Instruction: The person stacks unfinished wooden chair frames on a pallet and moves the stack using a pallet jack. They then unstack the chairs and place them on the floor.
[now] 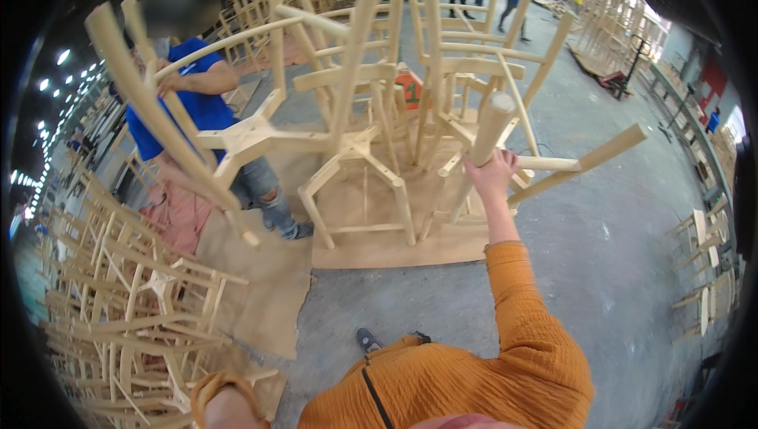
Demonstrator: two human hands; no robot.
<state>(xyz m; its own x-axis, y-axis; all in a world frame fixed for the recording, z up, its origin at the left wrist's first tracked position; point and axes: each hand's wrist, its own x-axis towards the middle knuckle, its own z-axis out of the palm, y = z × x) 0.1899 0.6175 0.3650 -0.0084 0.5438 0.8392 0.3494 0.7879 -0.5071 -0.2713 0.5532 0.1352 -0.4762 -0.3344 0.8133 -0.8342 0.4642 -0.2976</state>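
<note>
right hand (493, 170) gripping wooden chair frame (545, 164).
round post (493, 127) rises at this hand, long axis near upright; frame reaches ahead and rightward. right hand nearer; left hand out of view, state unknown.

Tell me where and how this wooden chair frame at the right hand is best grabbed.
Probably by its thick round post, from the person's own side, closing right around it: the shaft rises toward the camera and its top end is free. The right hand is on its lower part, beside a rail running off to the right.
</note>
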